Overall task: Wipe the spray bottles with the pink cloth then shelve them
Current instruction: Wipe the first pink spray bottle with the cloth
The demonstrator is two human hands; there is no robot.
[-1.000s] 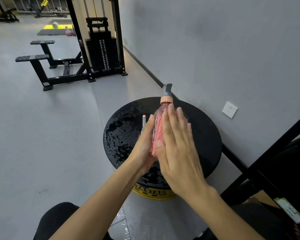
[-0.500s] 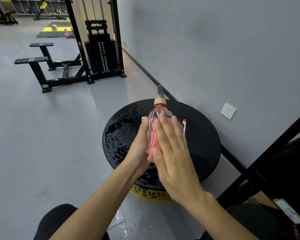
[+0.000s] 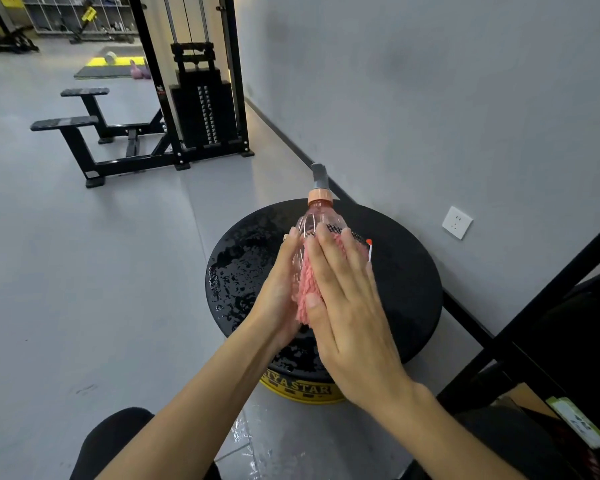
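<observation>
Rolled between the flat left grip (image 3: 278, 292) and flat right grip (image 3: 350, 306) pressing the pink cloth (image 3: 305, 289) on it, the spray bottle (image 3: 314, 223) above the wet stool (image 3: 406, 278) has turned its trigger (image 3: 369, 249) rightward, so wiping continues.

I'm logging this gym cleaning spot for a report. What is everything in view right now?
clear pink plastic spray bottle: one, pink with grey nozzle and orange collar, between the two hands
fluffy pink cloth: one, pink, against the bottle under the right hand
round black stool: one, black wet top on a yellow base, by the wall
white wall socket: one, white, grey wall at right
black cable weight machine: one, black, behind at left
black metal shelf frame: one, black, right edge
left hand: one, flat against the bottle's left side
right hand: one, pressing the cloth
</observation>
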